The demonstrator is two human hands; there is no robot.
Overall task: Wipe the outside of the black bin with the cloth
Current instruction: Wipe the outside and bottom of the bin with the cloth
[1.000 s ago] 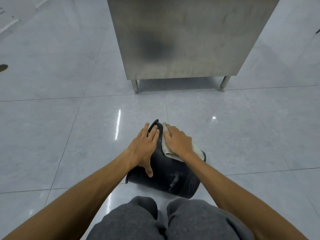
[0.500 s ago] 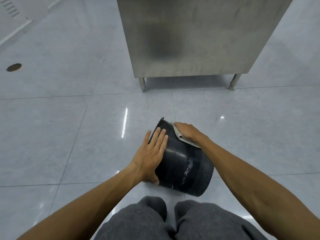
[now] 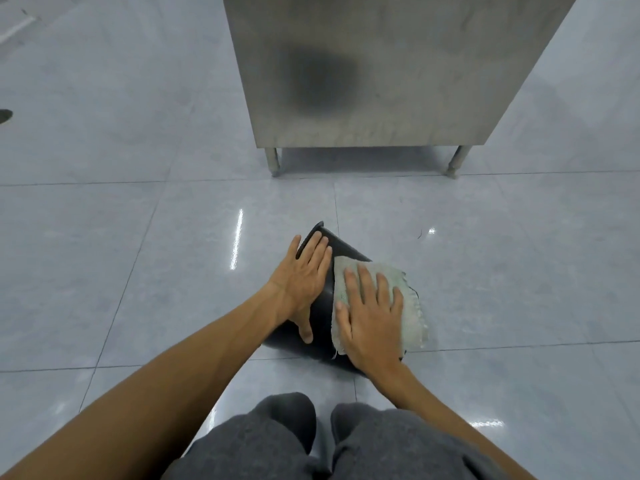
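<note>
Black bin (image 3: 322, 306) on its side, under both flat hands

The bin (image 3: 343, 252) lay on its side on the floor (image 3: 138, 237), just in front of the person's knees (image 3: 311, 441). The left hand (image 3: 302, 277) rested flat on the bin's left side. The cloth (image 3: 398, 299) lay draped over the bin's right side, with the right hand (image 3: 372, 315) spread on top of it. Behind the bin, well apart from it, stood a cabinet (image 3: 381, 71) on short legs. A drain (image 3: 5, 116) sat in the floor far to the left.
</note>
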